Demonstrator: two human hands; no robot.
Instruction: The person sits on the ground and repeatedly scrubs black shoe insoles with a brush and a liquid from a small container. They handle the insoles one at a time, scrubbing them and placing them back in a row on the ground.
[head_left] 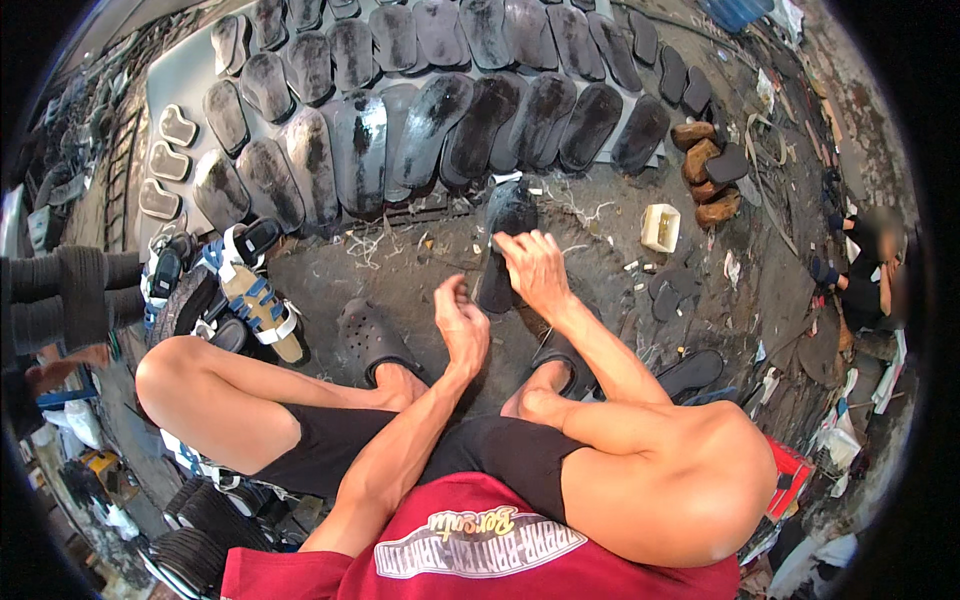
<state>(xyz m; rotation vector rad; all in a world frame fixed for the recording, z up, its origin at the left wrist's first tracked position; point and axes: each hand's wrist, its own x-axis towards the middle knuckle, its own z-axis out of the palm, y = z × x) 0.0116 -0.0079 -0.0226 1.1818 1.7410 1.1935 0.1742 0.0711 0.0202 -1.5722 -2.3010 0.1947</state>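
Grimy workshop floor (400, 265) is littered with scraps, with rows of dark soles (430, 120) laid out at the far side. Right hand (535, 270) grasps a black sole (503, 240) at centre; left hand (462, 322), loosely curled and holding nothing, hovers just beside it.

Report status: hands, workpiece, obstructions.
Right hand pressing down on black sole on the ground. Left hand beside it, loosely curled, holding nothing visible. Rows of dark soles beyond; none blocking.

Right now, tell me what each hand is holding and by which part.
The right hand grips a dark shoe sole on the floor, across its middle. The left hand holds nothing that shows; its fingers are curled, apart from the sole.
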